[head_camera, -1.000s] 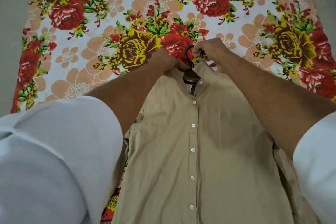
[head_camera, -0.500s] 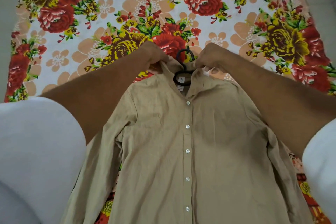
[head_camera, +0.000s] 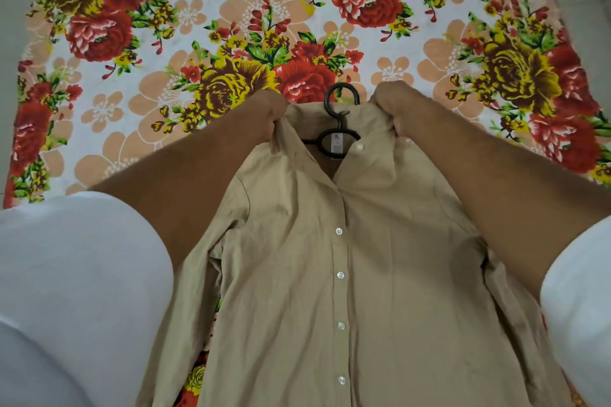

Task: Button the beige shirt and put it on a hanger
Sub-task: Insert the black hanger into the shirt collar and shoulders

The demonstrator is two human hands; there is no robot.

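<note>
Fingers of the left hand (head_camera: 268, 116) curl round one collar edge of the beige shirt (head_camera: 347, 274), which lies mid-frame on the floral sheet (head_camera: 198, 26). The right hand (head_camera: 393, 106) grips the other edge. The collar has spread wider than a moment ago, baring the black hanger (head_camera: 341, 99). The print on the white neck label (head_camera: 336, 144) is too small to read.

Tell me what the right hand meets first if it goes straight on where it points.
Probably the black plastic hanger hook, just beyond the right hand, which grips the collar of the beige button-front shirt; depth is unclear.
</note>
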